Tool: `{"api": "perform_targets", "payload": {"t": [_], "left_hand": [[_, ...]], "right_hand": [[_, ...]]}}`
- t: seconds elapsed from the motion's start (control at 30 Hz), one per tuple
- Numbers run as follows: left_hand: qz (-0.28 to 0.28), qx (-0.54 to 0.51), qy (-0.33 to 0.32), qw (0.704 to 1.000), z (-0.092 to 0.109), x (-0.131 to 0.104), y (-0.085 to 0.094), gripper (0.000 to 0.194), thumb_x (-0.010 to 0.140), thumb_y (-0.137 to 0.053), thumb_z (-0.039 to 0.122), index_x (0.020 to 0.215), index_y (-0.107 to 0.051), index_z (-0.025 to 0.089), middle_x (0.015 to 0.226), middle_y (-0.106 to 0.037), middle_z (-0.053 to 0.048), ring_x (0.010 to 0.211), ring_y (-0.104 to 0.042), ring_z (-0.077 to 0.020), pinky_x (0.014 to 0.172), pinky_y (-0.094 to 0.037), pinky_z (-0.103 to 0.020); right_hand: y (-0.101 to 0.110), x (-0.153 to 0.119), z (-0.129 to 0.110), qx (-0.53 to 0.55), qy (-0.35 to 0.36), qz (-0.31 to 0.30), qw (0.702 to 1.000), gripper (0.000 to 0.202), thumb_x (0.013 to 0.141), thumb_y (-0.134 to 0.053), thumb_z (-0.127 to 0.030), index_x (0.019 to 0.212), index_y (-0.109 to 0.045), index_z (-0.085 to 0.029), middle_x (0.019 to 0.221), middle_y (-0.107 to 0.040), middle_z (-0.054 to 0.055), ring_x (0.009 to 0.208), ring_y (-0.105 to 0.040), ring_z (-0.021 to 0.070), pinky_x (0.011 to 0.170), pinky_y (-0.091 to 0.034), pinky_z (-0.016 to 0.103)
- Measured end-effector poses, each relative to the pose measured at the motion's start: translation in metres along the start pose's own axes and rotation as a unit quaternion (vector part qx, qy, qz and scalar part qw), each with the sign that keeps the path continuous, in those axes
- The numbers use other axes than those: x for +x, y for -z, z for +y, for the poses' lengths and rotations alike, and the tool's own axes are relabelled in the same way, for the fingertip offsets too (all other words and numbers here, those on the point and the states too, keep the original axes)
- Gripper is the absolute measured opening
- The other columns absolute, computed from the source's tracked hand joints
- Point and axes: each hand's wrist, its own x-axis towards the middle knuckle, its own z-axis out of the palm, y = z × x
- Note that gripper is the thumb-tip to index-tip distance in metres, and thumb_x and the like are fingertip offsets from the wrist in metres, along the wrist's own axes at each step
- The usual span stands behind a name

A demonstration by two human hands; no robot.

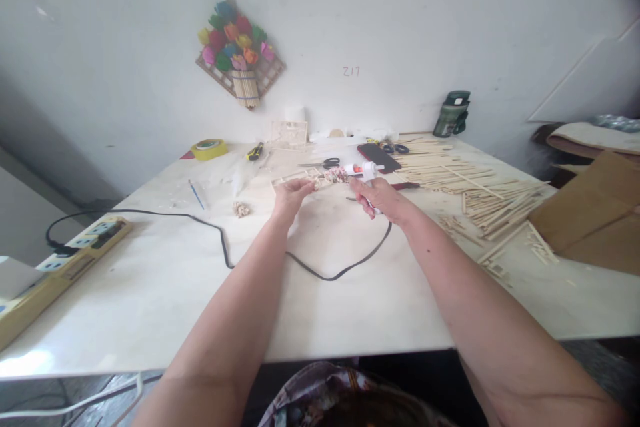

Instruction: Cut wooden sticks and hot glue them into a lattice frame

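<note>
Close together: left hand (294, 196) pinching pale wood, right hand (381, 200) around a hot glue gun (369, 171)

The left thumb and fingers are drawn narrow, tips nearly meeting on a small pale wooden piece (313, 178), too little of it showing to make out its shape. The right fingers are curled about the white glue gun, which points leftward toward that piece; a mottled pink-and-white part (336, 175) sits between the two hands. Both hands are above the middle of the white table (330, 317).

A black cord (327, 278) loops from below the right hand, passes the left forearm and reaches a power strip (85, 250) at the table's left edge. Just beyond the hands lie scissors (331, 163) and a dark smartphone (376, 157). Loose wooden sticks (493, 213) spread over the right side, near brown cardboard (590, 210). Leftward are a small heap of beige bits (241, 209), a utility knife (255, 151) and a yellow tape roll (209, 150).

Behind, a green bottle (451, 115) stands upright by the pale wall (370, 7), which bears a hanging of colorful artificial tulips (235, 40) and the red number "217" (351, 71).
</note>
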Motion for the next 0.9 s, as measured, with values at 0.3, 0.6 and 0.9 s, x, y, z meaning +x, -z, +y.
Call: {"api": "perform_targets", "payload": {"t": [0.3, 0.6, 0.9], "left_hand": [[0.005, 0.002, -0.005, 1.000, 0.0006, 0.0002, -0.0007, 0.028, 0.057, -0.071, 0.040, 0.064, -0.066, 0.014, 0.061, -0.062, -0.002, 0.058, -0.052, -0.0108, 0.061, -0.039, -0.025], [0.014, 0.001, -0.012, 1.000, 0.0006, -0.0002, -0.0014, 0.025, 0.059, -0.070, 0.037, 0.064, -0.066, 0.014, 0.061, -0.062, -0.002, 0.058, -0.052, -0.0103, 0.061, -0.038, -0.024], [-0.002, -0.002, -0.019, 1.000, 0.0056, -0.0005, 0.0002, 0.028, 0.058, -0.070, 0.040, 0.067, -0.068, 0.014, 0.064, -0.064, -0.003, 0.061, -0.053, -0.0115, 0.064, -0.039, -0.025]], "right_hand": [[-0.0004, -0.0011, -0.0011, -0.002, -0.003, 0.000, 1.000, 0.048, 0.064, -0.057, -0.063, 0.059, -0.044, -0.017, 0.045, -0.041, -0.005, 0.031, -0.036, 0.0045, 0.027, -0.030, 0.019], [-0.0007, -0.0007, 0.0001, -0.010, -0.002, 0.002, 1.000, 0.048, 0.064, -0.058, -0.063, 0.058, -0.045, -0.017, 0.045, -0.041, -0.005, 0.032, -0.037, 0.0049, 0.027, -0.030, 0.020], [0.0079, -0.0032, -0.0037, 0.022, 0.006, -0.012, 1.000, 0.050, 0.064, -0.055, -0.065, 0.058, -0.043, -0.017, 0.044, -0.038, -0.006, 0.030, -0.035, 0.0046, 0.029, -0.031, 0.020]]}}
